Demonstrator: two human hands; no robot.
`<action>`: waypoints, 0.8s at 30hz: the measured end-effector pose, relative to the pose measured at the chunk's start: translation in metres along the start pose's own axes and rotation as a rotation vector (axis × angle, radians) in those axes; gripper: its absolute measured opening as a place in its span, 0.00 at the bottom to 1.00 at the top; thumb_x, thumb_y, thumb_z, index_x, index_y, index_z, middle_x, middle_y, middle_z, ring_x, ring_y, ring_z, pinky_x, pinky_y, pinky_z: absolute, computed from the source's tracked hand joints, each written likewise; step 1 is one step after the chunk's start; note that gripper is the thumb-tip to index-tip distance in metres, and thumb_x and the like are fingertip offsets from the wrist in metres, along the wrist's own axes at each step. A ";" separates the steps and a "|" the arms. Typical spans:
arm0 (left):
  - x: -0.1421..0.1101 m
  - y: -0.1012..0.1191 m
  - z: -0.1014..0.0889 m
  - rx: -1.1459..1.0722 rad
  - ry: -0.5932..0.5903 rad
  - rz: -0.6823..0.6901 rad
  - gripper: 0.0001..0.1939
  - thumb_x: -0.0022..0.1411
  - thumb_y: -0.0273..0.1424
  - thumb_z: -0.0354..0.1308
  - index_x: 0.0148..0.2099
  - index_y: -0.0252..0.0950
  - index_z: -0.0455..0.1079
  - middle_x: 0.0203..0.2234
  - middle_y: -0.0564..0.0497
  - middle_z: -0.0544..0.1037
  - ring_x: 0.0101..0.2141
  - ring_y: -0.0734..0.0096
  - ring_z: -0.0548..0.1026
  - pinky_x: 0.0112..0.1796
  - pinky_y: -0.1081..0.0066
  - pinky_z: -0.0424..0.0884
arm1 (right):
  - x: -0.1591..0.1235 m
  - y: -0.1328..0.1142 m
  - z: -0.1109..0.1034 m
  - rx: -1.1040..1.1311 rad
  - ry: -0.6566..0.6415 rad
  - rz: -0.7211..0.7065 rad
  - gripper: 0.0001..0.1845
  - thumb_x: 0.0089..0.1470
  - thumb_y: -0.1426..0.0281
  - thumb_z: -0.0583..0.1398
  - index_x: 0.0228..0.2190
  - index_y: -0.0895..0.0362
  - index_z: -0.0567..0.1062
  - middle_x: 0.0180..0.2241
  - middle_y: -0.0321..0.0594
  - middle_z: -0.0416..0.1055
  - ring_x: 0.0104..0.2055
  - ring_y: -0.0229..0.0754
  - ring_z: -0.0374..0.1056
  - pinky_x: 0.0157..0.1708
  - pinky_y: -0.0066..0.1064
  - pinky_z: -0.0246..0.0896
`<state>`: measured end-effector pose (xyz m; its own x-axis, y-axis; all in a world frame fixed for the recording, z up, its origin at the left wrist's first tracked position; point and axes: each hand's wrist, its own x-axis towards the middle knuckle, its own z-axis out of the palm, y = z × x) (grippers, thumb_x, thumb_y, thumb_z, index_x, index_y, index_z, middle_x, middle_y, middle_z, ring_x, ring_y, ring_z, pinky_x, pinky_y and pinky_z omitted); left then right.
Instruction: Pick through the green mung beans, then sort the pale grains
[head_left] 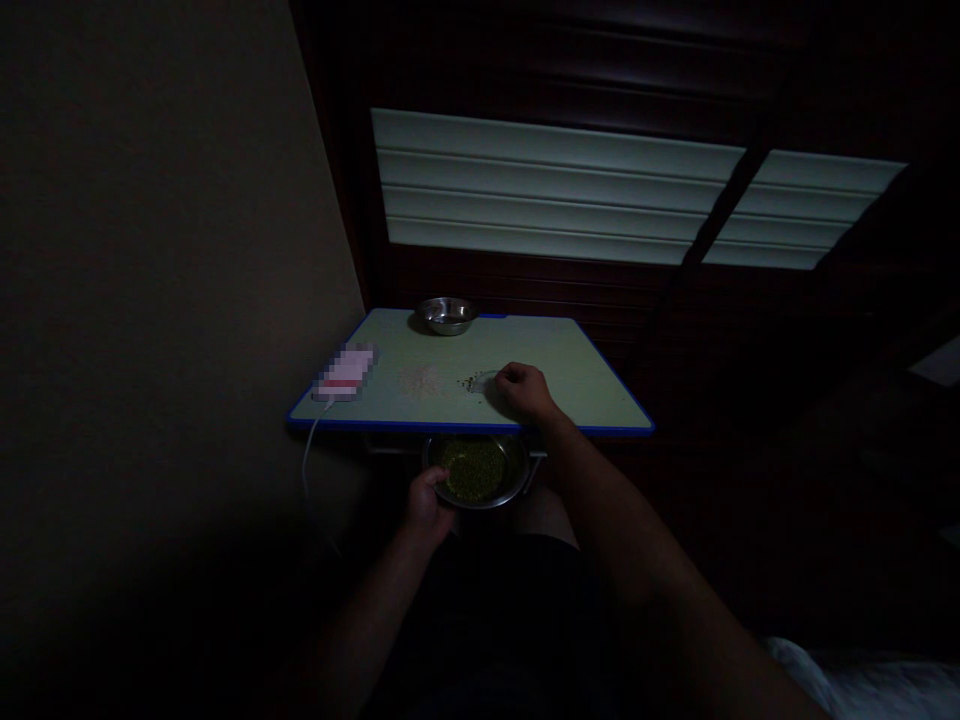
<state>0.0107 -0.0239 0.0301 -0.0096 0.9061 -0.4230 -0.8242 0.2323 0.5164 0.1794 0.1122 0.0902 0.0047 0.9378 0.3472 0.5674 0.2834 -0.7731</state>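
My left hand grips the near left rim of a metal bowl, its thumb over the edge. Small green beans, which look like mung beans, lie in this bowl just below the table's front edge. Over the table, my right hand is closed, fingers bent together. A pale, see-through patch shows at its fingertips, too dim to name. Beside it is a scatter of small dark bits. Further left lies a patch of pale grains or crumbs.
The small table has a pale top and blue edging. A second metal bowl stands at its back left. On the left lies a blurred-out phone-like object with a white cable hanging down. Wall and dark louvred doors border the table.
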 end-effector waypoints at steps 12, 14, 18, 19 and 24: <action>0.001 -0.001 0.000 -0.011 0.016 -0.029 0.26 0.44 0.21 0.53 0.48 0.30 0.75 0.32 0.43 0.82 0.34 0.54 0.80 0.38 0.57 0.76 | 0.001 0.003 -0.001 0.029 -0.021 0.001 0.09 0.43 0.67 0.56 0.24 0.58 0.74 0.23 0.34 0.71 0.28 0.36 0.64 0.31 0.27 0.57; 0.001 -0.001 0.000 -0.014 0.007 -0.026 0.27 0.43 0.21 0.53 0.48 0.31 0.75 0.33 0.43 0.82 0.35 0.54 0.80 0.39 0.56 0.76 | 0.002 0.004 0.000 0.048 -0.020 0.014 0.09 0.42 0.67 0.56 0.23 0.58 0.74 0.23 0.34 0.70 0.28 0.36 0.64 0.30 0.26 0.57; 0.000 0.000 0.000 -0.027 0.009 -0.013 0.27 0.43 0.20 0.53 0.48 0.32 0.74 0.33 0.44 0.82 0.36 0.55 0.80 0.38 0.58 0.76 | 0.002 0.003 0.000 0.097 -0.021 0.031 0.09 0.41 0.67 0.57 0.23 0.58 0.74 0.22 0.33 0.70 0.27 0.36 0.63 0.29 0.26 0.57; 0.000 0.000 0.000 -0.025 0.010 -0.015 0.27 0.44 0.21 0.53 0.48 0.31 0.74 0.33 0.44 0.82 0.36 0.55 0.80 0.38 0.59 0.76 | 0.001 0.003 -0.001 0.100 -0.021 0.032 0.09 0.41 0.67 0.57 0.23 0.58 0.74 0.22 0.33 0.70 0.27 0.36 0.63 0.29 0.26 0.57; 0.000 0.000 0.000 0.007 0.009 -0.014 0.25 0.44 0.21 0.53 0.47 0.28 0.74 0.32 0.41 0.82 0.35 0.54 0.80 0.38 0.58 0.76 | -0.002 -0.004 -0.002 0.102 -0.049 0.034 0.08 0.40 0.67 0.58 0.22 0.59 0.74 0.21 0.34 0.69 0.26 0.36 0.63 0.28 0.26 0.57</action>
<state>0.0113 -0.0237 0.0301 -0.0036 0.8994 -0.4372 -0.8204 0.2473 0.5155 0.1788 0.1085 0.0935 -0.0195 0.9552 0.2952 0.4811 0.2678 -0.8348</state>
